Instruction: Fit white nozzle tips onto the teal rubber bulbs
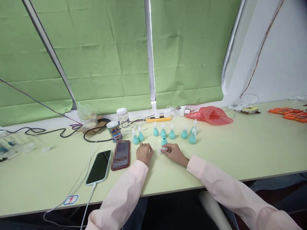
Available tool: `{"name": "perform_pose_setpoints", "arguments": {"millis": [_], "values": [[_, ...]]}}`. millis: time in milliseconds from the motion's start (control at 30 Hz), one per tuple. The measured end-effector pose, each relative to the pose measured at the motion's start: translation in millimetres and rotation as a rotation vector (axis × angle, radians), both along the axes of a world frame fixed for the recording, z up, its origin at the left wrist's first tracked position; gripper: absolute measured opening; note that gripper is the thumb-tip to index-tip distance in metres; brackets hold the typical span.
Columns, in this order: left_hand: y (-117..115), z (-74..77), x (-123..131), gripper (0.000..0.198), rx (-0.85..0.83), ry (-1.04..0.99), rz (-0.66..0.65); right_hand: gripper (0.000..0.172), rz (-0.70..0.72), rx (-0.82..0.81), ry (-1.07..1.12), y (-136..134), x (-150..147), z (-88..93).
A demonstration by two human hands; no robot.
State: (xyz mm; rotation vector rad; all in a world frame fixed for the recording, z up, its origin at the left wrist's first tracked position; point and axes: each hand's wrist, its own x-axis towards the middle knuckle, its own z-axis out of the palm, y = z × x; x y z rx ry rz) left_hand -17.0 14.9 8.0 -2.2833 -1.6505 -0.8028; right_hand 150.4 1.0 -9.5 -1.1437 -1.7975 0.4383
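Teal bulb [164, 141] stood upright and uncapped on the surface [216, 159], just beyond the fingertips of the right hand [174, 152] and touching or all but touching them — its long axis ran vertical, neck upward. The right grip was pinched shut on a small pale tip [163, 149], held low against the surface on the near side of that bulb; which way the tip was turned was too small to tell. The left hand [144, 153] lay to the left of that grip, curled into a loose fist with knuckles up, and whether anything sat inside it could not be told. Of the two hands, the right was plainly the nearer to the bulb. Farther out from the right grip stood a loose row of assembled bulbs [172, 134] — teal bodies with white tips fitted — and a pair of bulbs [135, 139] stood just beyond the left fist. Beyond and left of the fist stood a small can [114, 130] with a colourful label and its lid on, and a clear jar [123, 118] with a white lid, which looked empty. A clear bag [86, 115] farther left held something that could not be made out; a red bag [211, 115] lay well out to the right of the grip, its contents hidden. Left of the fist, a dark red case [121, 155] and a phone [99, 166] on a cable lay flat.
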Motion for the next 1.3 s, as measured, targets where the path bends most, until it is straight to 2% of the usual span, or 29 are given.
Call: {"name": "perform_pose_setpoints", "arguments": {"millis": [300, 667, 833, 967, 1133, 1200, 1300], "values": [[5.4, -8.8, -4.6, 0.011, -0.08, 0.053, 0.008, 0.014, 0.037, 0.012, -0.136, -1.5, 1.5, -0.2], [5.0, -8.7, -0.2, 0.024, -0.084, -0.042, -0.161, 0.008, 0.027, 0.097, -0.112, -4.2, -0.6, 3.0], [-0.5, -4.5, 2.4, 0.025, -0.088, -0.067, -0.273, 0.01, -0.153, 0.165, -0.03, 4.8, 5.0, 1.0], [-6.1, -0.5, 3.2, 0.036, -0.101, 0.013, -0.377, 0.018, -0.344, 0.232, 0.04, 11.9, 13.2, 5.9], [-11.6, 1.6, 3.2, 0.043, -0.156, 0.153, -0.39, 0.025, -0.586, 0.35, 0.119, 22.4, 30.0, 16.7], [-11.9, 0.2, 3.2, 0.042, -0.176, 0.195, -0.39, 0.03, -0.617, 0.359, 0.106, 27.8, 35.6, 17.0], [-10.6, -4.4, 3.2, 0.041, -0.184, 0.24, -0.394, 0.041, -0.55, 0.329, 0.001, 34.5, 38.7, 11.8]]}}
